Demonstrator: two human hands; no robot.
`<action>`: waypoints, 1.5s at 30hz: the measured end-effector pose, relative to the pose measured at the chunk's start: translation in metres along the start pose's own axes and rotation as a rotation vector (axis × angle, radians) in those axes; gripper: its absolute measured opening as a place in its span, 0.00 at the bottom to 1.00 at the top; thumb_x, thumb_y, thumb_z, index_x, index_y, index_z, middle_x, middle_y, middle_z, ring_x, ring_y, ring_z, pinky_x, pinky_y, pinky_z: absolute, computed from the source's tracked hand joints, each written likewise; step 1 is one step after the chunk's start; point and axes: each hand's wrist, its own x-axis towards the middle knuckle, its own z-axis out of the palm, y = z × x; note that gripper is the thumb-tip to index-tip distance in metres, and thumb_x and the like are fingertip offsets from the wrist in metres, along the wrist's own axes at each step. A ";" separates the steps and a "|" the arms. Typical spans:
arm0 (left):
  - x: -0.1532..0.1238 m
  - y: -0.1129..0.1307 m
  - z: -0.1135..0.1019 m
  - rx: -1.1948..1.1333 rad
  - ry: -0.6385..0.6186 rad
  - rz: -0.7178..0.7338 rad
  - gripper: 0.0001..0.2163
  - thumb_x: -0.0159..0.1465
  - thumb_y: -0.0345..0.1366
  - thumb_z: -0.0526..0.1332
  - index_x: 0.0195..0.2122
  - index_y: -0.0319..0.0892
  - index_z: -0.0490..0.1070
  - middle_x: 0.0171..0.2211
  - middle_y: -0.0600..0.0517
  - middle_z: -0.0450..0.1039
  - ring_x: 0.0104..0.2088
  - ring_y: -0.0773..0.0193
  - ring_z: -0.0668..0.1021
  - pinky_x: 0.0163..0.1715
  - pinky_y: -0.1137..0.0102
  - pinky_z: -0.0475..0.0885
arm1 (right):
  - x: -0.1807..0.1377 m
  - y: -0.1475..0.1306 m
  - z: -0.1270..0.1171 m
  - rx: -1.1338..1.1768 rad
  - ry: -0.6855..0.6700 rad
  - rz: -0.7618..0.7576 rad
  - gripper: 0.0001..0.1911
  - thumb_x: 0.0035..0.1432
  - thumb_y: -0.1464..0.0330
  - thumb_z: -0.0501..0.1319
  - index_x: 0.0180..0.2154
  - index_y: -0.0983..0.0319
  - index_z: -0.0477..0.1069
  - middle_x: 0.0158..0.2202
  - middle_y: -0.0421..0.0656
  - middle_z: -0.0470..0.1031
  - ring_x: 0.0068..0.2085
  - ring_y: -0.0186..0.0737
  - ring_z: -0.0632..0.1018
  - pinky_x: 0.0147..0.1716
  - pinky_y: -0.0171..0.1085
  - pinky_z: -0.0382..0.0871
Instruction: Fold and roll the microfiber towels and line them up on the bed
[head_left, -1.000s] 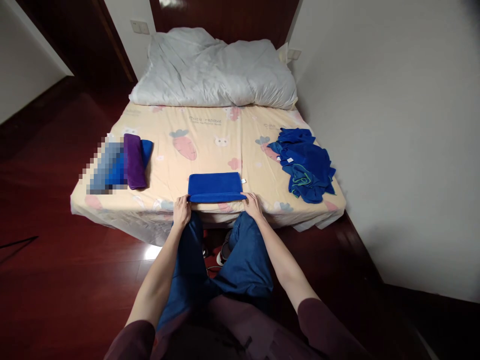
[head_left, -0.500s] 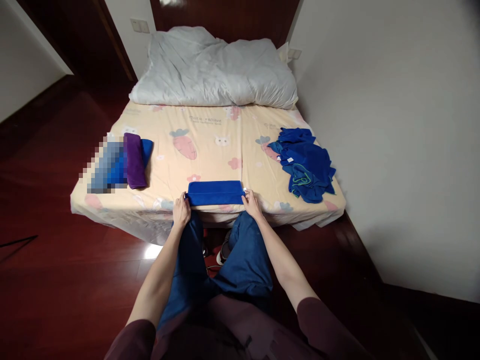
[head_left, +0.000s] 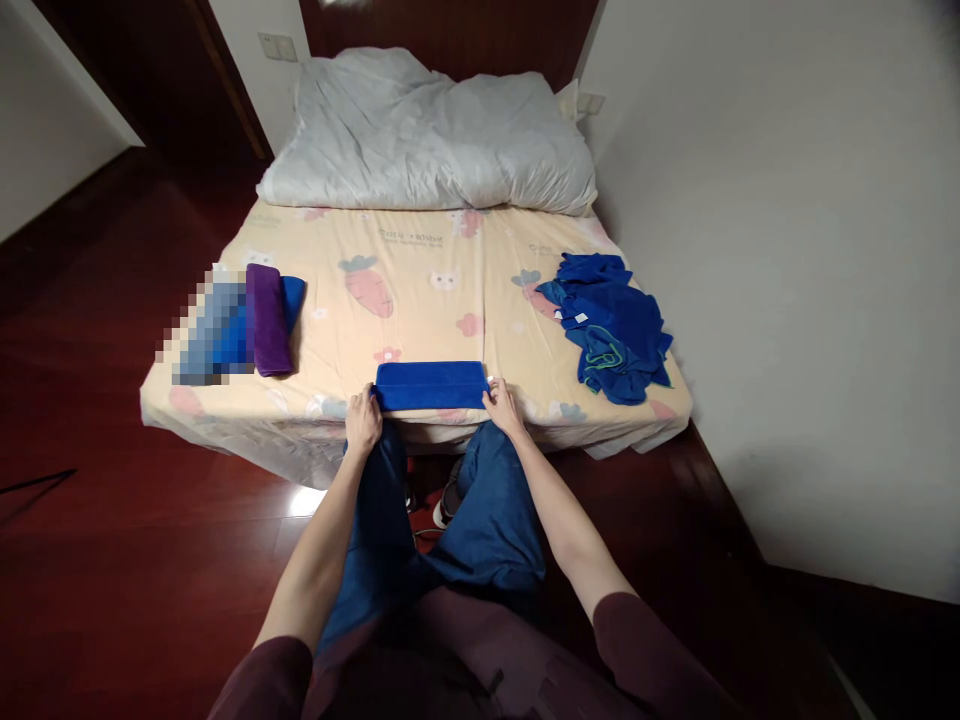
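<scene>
A folded blue towel [head_left: 430, 385] lies as a narrow strip at the near edge of the bed [head_left: 420, 280]. My left hand [head_left: 363, 420] pinches its left end and my right hand [head_left: 502, 407] pinches its right end, both with fingers closed on the cloth. The bed has a cream sheet printed with carrots and rabbits.
A heap of loose blue cloths [head_left: 611, 328] lies at the bed's right edge. Folded purple [head_left: 267, 320] and blue towels sit at the left edge beside a blurred patch. A white duvet [head_left: 427, 135] is bunched at the head. A wall stands to the right, dark wooden floor to the left.
The blue towel has become narrower: its far part was folded over toward me. Both hands stayed at its ends.
</scene>
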 end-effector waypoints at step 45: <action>0.002 -0.003 -0.009 -0.138 -0.092 0.156 0.27 0.61 0.24 0.52 0.61 0.44 0.69 0.62 0.45 0.70 0.62 0.51 0.69 0.63 0.51 0.66 | 0.008 0.006 0.002 -0.066 -0.051 -0.282 0.31 0.54 0.81 0.53 0.57 0.57 0.74 0.60 0.42 0.74 0.63 0.45 0.71 0.65 0.52 0.64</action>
